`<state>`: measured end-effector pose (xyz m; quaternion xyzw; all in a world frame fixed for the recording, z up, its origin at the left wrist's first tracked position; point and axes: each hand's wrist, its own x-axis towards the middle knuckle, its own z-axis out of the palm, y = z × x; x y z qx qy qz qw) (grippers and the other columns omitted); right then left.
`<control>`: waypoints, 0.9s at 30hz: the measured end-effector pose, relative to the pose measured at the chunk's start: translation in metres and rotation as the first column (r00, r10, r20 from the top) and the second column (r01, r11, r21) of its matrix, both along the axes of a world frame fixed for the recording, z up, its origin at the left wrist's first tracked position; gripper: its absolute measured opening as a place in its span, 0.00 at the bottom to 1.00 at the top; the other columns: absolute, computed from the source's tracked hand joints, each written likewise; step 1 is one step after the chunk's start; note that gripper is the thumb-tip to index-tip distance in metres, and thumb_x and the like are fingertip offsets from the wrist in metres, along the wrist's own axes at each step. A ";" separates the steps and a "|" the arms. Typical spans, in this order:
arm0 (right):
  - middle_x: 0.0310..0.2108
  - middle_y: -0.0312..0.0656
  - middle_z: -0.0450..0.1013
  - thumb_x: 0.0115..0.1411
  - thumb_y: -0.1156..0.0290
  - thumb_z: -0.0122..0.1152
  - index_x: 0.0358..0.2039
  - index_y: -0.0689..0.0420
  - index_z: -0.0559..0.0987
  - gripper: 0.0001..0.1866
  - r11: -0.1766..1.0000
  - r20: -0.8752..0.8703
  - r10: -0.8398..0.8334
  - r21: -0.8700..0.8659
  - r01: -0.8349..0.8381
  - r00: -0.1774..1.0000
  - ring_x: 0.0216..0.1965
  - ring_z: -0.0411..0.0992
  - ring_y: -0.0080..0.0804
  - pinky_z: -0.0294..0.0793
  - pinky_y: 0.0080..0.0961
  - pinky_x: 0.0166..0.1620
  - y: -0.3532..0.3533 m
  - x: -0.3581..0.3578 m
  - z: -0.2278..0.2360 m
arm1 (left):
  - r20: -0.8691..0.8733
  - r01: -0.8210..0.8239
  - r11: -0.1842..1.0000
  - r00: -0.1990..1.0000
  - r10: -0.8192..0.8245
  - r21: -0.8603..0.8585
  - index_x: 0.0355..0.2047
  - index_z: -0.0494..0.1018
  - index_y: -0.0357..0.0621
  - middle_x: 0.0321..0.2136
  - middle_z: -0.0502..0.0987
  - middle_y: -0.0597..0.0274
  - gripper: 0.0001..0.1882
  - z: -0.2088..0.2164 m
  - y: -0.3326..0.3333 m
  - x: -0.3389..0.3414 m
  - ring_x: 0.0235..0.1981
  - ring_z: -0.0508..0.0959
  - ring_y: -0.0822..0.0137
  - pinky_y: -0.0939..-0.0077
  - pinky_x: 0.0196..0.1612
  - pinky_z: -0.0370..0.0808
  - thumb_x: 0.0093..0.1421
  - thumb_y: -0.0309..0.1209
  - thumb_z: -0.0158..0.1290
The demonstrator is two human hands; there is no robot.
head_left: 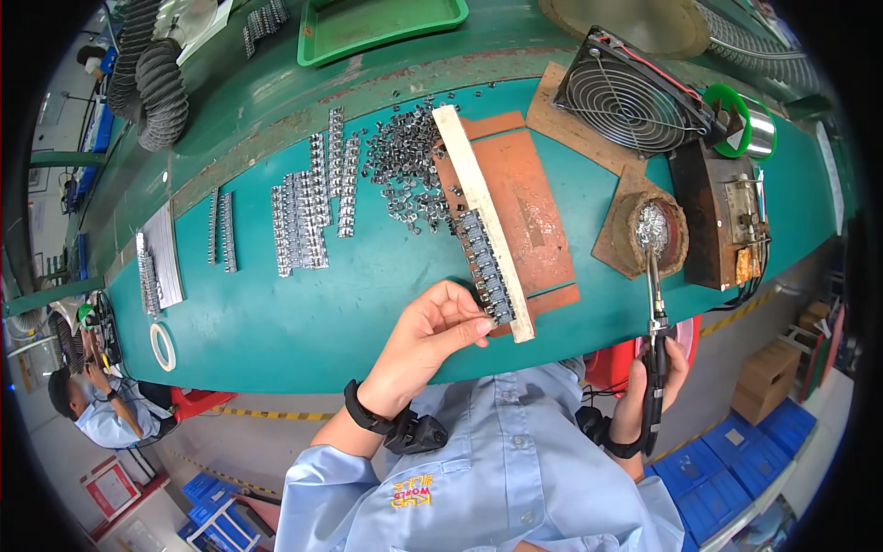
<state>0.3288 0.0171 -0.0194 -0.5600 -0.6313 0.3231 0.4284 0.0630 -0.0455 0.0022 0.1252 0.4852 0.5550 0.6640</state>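
My left hand (418, 342) pinches the near end of a dark strip of small electronic parts (485, 267) between thumb and fingers. That strip lies along the left side of a long cream-coloured bar (480, 207), which rests on a reddish-brown board (533, 198). Off to the right, my right hand (635, 396) is closed around the black handle of a soldering iron (654, 391). The iron points away from me, its tip down in a round brown bowl (681, 241) filled with silvery material. Left of the bar is a loose heap of small metal parts (405, 156).
Finished-looking strips (299, 225) lie left on the green mat, with a white ring (163, 347) farther left. A fan (625, 97), a solder wire spool (760, 133) and a dark metal box (704, 221) stand right. A green tray (377, 37) sits behind. Another person (115, 414) sits far left.
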 end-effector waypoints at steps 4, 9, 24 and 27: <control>0.37 0.43 0.66 0.47 0.65 0.64 0.43 0.58 0.66 0.24 0.970 -0.275 0.236 0.014 -0.241 0.932 0.33 0.66 0.28 0.61 0.25 0.40 -0.003 -0.001 0.019 | -0.003 -0.024 1.000 1.000 0.024 0.000 0.31 0.65 0.42 0.27 0.73 0.65 0.07 0.003 0.002 0.001 0.29 0.74 0.74 0.82 0.36 0.70 0.56 0.22 0.52; 0.29 0.40 0.72 0.43 0.65 0.67 0.38 0.57 0.71 0.22 0.742 -0.083 0.666 0.179 -0.646 0.741 0.28 0.70 0.28 0.60 0.29 0.41 0.022 -0.009 0.038 | -0.001 -0.052 0.999 0.999 0.052 0.009 0.33 0.65 0.41 0.27 0.73 0.64 0.05 0.002 -0.002 0.001 0.29 0.74 0.74 0.82 0.36 0.70 0.57 0.23 0.50; 0.21 0.37 0.74 0.39 0.65 0.69 0.32 0.56 0.74 0.19 0.701 -0.017 0.710 0.108 -0.705 0.704 0.22 0.70 0.28 0.59 0.32 0.42 0.020 -0.026 0.046 | -0.171 0.161 0.987 0.973 -0.158 0.007 0.35 0.70 0.36 0.27 0.73 0.66 0.09 0.002 -0.007 -0.002 0.25 0.72 0.79 0.85 0.29 0.71 0.61 0.31 0.49; 0.21 0.37 0.74 0.39 0.65 0.69 0.33 0.56 0.74 0.19 0.700 -0.016 0.711 0.113 -0.705 0.703 0.22 0.70 0.29 0.59 0.32 0.42 0.019 -0.025 0.045 | -0.179 0.157 0.987 0.972 -0.151 0.018 0.34 0.70 0.36 0.27 0.73 0.65 0.08 0.000 -0.006 -0.001 0.25 0.72 0.78 0.84 0.30 0.71 0.60 0.29 0.49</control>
